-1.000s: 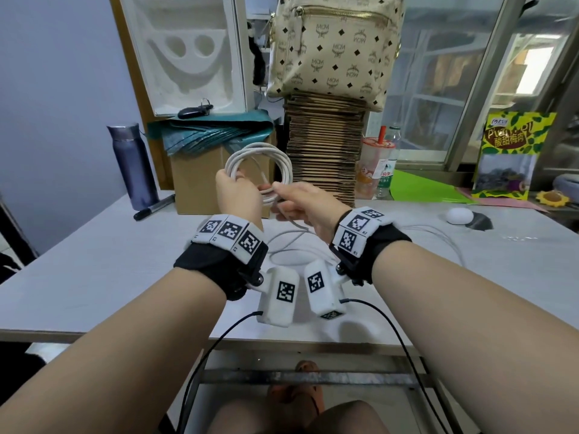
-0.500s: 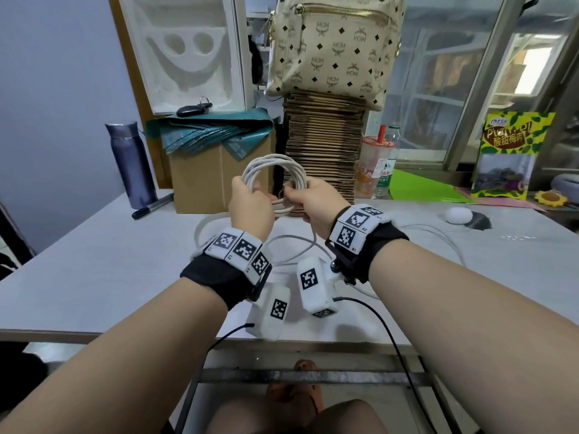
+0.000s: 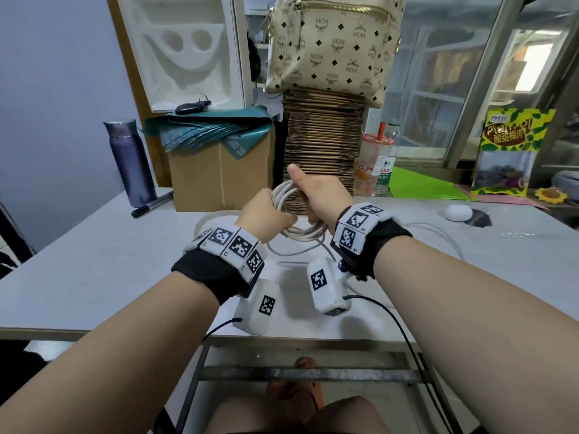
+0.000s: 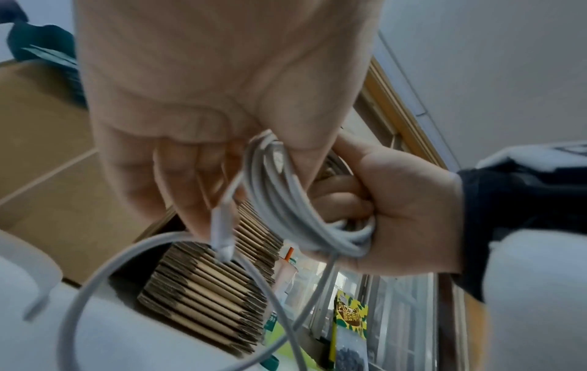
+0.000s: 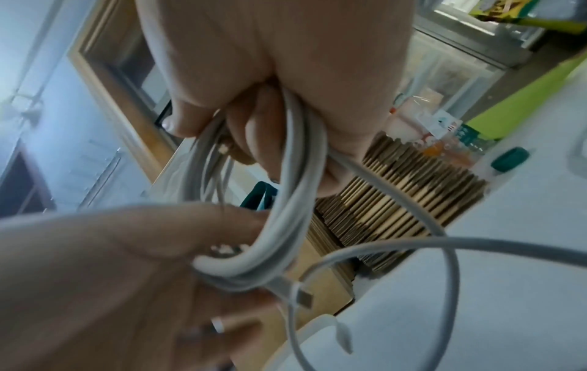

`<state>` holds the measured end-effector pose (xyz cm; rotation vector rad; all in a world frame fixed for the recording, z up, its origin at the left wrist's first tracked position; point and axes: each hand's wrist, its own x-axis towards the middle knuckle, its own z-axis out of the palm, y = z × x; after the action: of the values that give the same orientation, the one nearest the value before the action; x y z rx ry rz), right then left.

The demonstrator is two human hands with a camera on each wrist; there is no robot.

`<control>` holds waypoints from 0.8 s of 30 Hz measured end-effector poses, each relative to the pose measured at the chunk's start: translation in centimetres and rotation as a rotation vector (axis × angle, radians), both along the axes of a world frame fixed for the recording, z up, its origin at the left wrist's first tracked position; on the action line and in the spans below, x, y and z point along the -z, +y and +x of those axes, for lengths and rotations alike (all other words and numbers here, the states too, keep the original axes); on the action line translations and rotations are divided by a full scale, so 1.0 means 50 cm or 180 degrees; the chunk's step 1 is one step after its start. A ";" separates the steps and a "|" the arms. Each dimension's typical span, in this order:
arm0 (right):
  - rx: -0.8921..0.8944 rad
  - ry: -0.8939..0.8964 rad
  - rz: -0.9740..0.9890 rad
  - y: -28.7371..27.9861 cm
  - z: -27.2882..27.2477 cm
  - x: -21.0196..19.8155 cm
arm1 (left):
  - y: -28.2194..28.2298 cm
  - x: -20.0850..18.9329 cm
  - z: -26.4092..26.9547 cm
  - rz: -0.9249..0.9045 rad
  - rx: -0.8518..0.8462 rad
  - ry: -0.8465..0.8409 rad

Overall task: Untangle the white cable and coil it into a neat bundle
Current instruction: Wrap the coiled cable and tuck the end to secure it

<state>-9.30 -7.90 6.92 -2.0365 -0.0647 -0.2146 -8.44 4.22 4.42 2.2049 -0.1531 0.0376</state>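
Observation:
The white cable (image 3: 299, 234) is wound into a coil of several loops, held above the table (image 3: 94, 264) between both hands. My left hand (image 3: 269, 214) grips the coil's left side, fingers curled round the strands (image 4: 273, 175). My right hand (image 3: 316, 198) closes in a fist round the right side, thumb pointing up. A plug end (image 4: 222, 233) hangs below my left fingers, and its metal tip (image 5: 305, 297) shows in the right wrist view. Loose cable (image 3: 438, 228) trails from the coil over the table to the right, and another loop (image 3: 213, 216) lies behind my left hand.
Behind the hands stand a cardboard box (image 3: 219, 177) and a tall stack of flat cardboard (image 3: 322, 151) with a patterned backpack (image 3: 332, 45) on top. A purple bottle (image 3: 128, 161) and a marker (image 3: 152, 204) are at the left, a drink cup (image 3: 372, 164) and a white mouse (image 3: 459, 212) at the right.
The coil has come down from upright in front of the box to lower and flatter over the table. My right hand has shifted from pinching it to a full fist round it.

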 end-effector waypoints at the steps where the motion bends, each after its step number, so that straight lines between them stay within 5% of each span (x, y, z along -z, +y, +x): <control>1: -0.0020 -0.0043 -0.0275 0.003 -0.004 -0.003 | -0.002 -0.006 -0.003 0.0173 -0.0087 -0.0242; 4: -0.0053 -0.0087 -0.0581 0.012 -0.011 -0.001 | -0.008 -0.028 -0.007 0.0958 -0.0054 -0.0766; 8: -0.0145 -0.0279 -0.0622 0.015 -0.010 0.003 | -0.012 -0.036 -0.001 0.1471 0.0169 -0.0581; 12: -0.0399 -0.0212 -0.0084 -0.003 -0.006 0.010 | 0.007 -0.041 0.014 0.0682 -0.0059 -0.0455; 19: -0.0954 0.0980 0.1155 -0.012 -0.019 0.028 | 0.019 -0.023 0.025 -0.0696 -0.0664 -0.0437; 24: -0.0444 0.0839 0.1451 0.014 -0.018 0.015 | 0.015 0.000 0.031 -0.1447 -0.0635 -0.0005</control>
<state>-10.22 -7.20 6.15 -1.5824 0.0073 0.1205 -6.86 4.95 4.40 1.7584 0.0712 0.1683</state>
